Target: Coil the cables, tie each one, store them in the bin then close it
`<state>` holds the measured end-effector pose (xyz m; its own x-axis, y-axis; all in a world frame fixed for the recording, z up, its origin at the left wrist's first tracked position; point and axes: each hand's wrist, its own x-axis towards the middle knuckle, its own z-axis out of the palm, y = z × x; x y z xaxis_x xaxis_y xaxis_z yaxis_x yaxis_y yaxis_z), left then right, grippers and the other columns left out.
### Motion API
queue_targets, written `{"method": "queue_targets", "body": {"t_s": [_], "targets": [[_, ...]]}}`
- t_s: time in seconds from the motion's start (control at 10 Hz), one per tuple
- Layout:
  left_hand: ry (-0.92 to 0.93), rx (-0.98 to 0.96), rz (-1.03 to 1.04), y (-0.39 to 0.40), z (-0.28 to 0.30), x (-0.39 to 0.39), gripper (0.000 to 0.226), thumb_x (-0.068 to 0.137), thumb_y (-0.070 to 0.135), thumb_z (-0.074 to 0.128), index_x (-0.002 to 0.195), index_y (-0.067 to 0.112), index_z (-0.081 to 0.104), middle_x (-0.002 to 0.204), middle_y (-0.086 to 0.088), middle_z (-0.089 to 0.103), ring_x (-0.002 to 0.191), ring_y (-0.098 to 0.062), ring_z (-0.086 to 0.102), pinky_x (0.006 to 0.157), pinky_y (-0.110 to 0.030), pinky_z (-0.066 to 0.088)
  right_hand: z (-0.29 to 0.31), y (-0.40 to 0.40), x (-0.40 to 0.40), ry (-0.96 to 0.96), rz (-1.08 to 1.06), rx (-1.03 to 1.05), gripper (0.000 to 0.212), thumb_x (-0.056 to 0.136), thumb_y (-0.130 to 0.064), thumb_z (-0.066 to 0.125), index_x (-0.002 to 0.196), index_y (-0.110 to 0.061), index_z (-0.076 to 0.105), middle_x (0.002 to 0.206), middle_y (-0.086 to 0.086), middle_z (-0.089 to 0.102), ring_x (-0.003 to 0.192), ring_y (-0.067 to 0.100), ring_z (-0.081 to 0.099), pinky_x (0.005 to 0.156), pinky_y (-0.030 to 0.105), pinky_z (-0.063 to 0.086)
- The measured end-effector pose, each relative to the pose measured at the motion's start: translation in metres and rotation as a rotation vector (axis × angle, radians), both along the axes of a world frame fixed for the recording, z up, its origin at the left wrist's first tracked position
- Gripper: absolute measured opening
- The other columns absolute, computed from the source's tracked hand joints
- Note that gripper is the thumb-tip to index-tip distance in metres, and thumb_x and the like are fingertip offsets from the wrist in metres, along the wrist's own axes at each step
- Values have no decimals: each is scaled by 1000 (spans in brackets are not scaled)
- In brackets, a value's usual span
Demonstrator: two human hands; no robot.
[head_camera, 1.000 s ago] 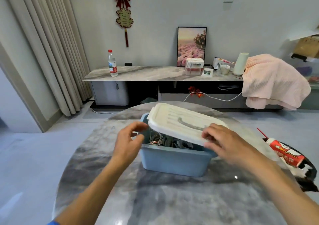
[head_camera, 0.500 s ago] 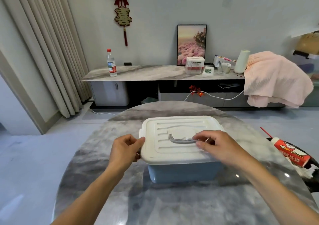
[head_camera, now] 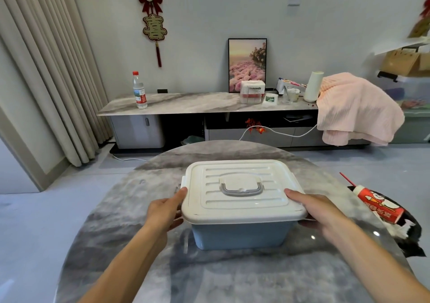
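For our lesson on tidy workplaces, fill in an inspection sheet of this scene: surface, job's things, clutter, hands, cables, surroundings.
Surface: round grey marbled table, glossy.
Job's things: blue bin near the table's middle, white lid lying flat on it, grey handle folded down; whether it is latched cannot be told.
Clutter: red carton with a straw on a dark bag at the table's right edge.
Hands: left hand grips the lid's left edge; right hand grips its right edge.
Cables: none seen on the table; a white cord hangs at the sideboard.
Surroundings: sideboard with a water bottle, framed picture and pink blanket; curtains on the left.
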<state>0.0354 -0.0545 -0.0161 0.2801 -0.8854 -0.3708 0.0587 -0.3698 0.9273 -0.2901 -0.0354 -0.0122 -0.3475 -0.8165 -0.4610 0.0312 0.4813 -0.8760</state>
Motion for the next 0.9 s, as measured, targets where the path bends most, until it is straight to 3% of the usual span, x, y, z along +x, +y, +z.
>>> {"method": "queue_targets", "body": {"t_s": [0.1, 0.2, 0.3, 0.4, 0.5, 0.6, 0.7, 0.8, 0.9], "targets": [[-265, -186, 5, -2, 2, -2, 16, 90, 28, 69, 80, 17, 73, 79, -2, 75, 79, -23, 69, 78, -42, 58, -3, -5, 6, -22, -100, -99, 54, 68, -28, 88, 110, -3, 67, 102, 13, 73, 84, 25, 67, 69, 34, 55], [-418, -249, 3, 0, -1, -6, 25, 90, 30, 66, 74, 13, 73, 70, -4, 72, 68, -24, 65, 69, -42, 55, -6, -7, 11, 119, -166, -209, 47, 69, -23, 87, 108, -5, 68, 97, 10, 73, 80, 24, 67, 68, 32, 53], [-527, -265, 10, -6, -7, -4, 36, 89, 32, 65, 70, 2, 69, 69, -20, 65, 55, -20, 47, 56, -39, 42, -3, -3, 19, 252, -197, -309, 17, 78, -19, 81, 91, -11, 73, 83, 4, 72, 70, 20, 61, 62, 30, 45], [-554, -299, 23, -8, -6, -6, 36, 90, 28, 65, 67, 1, 69, 70, -20, 62, 56, -19, 47, 59, -33, 39, 0, 1, 24, 348, -170, -329, 9, 83, -21, 76, 86, -13, 72, 76, -3, 69, 69, 20, 60, 63, 31, 45], [-644, -347, 48, -5, -4, -15, 37, 92, 22, 61, 61, 3, 66, 78, -5, 56, 67, -21, 54, 60, -30, 38, 1, 6, 28, 478, -128, -316, 18, 86, -27, 71, 74, -15, 64, 75, -4, 67, 78, 28, 62, 69, 35, 46], [-597, -330, 41, -5, 0, -15, 35, 91, 25, 61, 65, 3, 68, 82, -7, 60, 74, -22, 58, 65, -34, 45, 2, 6, 23, 551, -93, -312, 23, 88, -34, 67, 78, -12, 64, 78, 1, 69, 78, 28, 63, 70, 37, 49], [-726, -319, -1, -3, 2, -12, 34, 87, 28, 65, 69, -1, 68, 74, -16, 66, 69, -28, 61, 66, -42, 50, -5, 4, 19, 829, 70, -250, 35, 91, -47, 54, 80, -15, 58, 87, 3, 64, 77, 27, 59, 68, 39, 47], [-797, -329, 8, -2, -1, -6, 32, 86, 28, 65, 65, 4, 63, 75, -17, 69, 72, -30, 64, 66, -43, 53, -8, 3, 25, 912, 151, -240, 36, 93, -51, 49, 86, -16, 54, 97, 2, 59, 83, 27, 57, 70, 37, 44], [-743, -294, -10, 0, 9, -1, 21, 88, 31, 65, 72, 19, 62, 85, -15, 72, 82, -31, 66, 74, -46, 56, 1, 1, 21, 898, 190, -187, 40, 92, -57, 45, 93, -19, 59, 104, 4, 64, 89, 26, 60, 81, 40, 51]]}}
